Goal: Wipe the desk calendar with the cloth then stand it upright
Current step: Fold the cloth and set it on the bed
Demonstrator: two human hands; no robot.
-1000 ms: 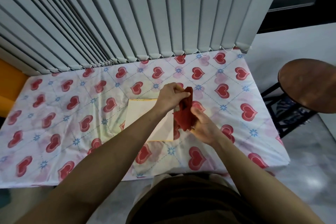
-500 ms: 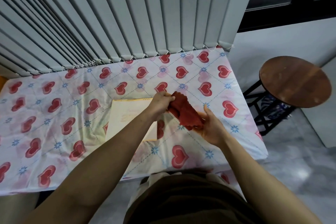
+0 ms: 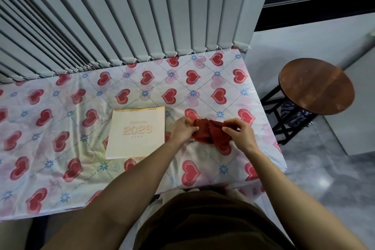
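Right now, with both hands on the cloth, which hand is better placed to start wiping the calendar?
Left, probably. The left hand pinches the red cloth right beside the desk calendar, which lies flat. The right hand grips the cloth's far side and would have to cross over.

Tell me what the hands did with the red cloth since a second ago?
Both hands carried the red cloth off the desk calendar, to its right and lower toward the table. The left hand and right hand now pull it apart between them, still gripping it. The calendar's cover, covered before, now shows fully. The calendar stayed lying flat on the heart tablecloth.
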